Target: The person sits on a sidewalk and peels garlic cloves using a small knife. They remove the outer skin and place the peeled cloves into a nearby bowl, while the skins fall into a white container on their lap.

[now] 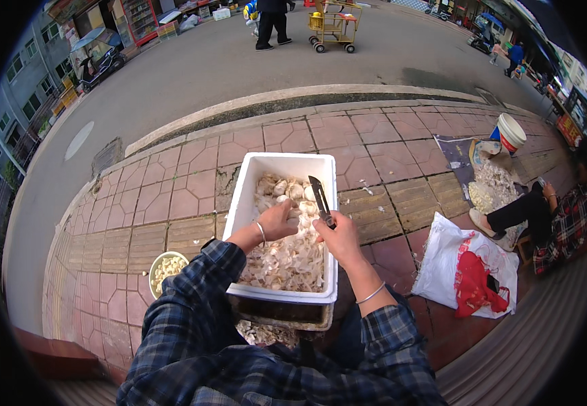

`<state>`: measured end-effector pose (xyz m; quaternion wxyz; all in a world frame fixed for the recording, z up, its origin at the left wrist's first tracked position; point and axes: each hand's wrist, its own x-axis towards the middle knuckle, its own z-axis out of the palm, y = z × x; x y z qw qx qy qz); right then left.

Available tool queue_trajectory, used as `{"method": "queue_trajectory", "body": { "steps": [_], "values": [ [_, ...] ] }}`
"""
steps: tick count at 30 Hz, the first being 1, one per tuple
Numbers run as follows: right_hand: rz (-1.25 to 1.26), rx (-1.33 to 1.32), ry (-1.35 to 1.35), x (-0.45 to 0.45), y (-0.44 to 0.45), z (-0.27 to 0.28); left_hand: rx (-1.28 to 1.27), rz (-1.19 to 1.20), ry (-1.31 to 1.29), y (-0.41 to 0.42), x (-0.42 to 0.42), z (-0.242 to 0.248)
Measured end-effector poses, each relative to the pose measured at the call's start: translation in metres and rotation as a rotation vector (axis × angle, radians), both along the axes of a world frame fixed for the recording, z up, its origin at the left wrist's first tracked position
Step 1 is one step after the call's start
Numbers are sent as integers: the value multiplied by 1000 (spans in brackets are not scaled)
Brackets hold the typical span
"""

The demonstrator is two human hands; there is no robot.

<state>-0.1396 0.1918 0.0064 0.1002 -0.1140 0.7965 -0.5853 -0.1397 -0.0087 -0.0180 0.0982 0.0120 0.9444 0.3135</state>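
Observation:
A white foam box [332, 254] stands before me, holding garlic bulbs [296, 191] at its far end and loose garlic skins [285, 271] nearer to me. My right hand [340, 237] grips a dark knife [319, 195], a peeler-like tool with a slotted blade, pointing up and away over the box's right side. Over the middle of the box is my left hand [276, 222], its fingers bent close to the bulbs; whether something pale is between them cannot be told. Peeled garlic cloves [169, 269] fill a pale bowl [153, 261] on the paving to the left.
Under the foam box is a dark container [283, 310]. At right lie a white sack [438, 254] and red cloth [468, 286]. Beyond them a seated person is beside a garlic heap [496, 182] and a white bucket [511, 131]. A cart [341, 30] and a walking person are on the road.

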Motion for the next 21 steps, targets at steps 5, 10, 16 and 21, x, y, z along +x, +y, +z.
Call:
{"method": "queue_trajectory", "body": {
  "steps": [5,10,16,21],
  "values": [
    [96,-239,-360,20,-11,11,578,210,250,22,67,33],
    [199,-311,-484,34,-30,-2,465,198,478,28,86,23],
    [243,-481,-680,35,-39,-10,467,78,468,23,96,17],
    [209,-633,-679,38,-50,-8,568,47,579,17,98,29]
  ]
}}
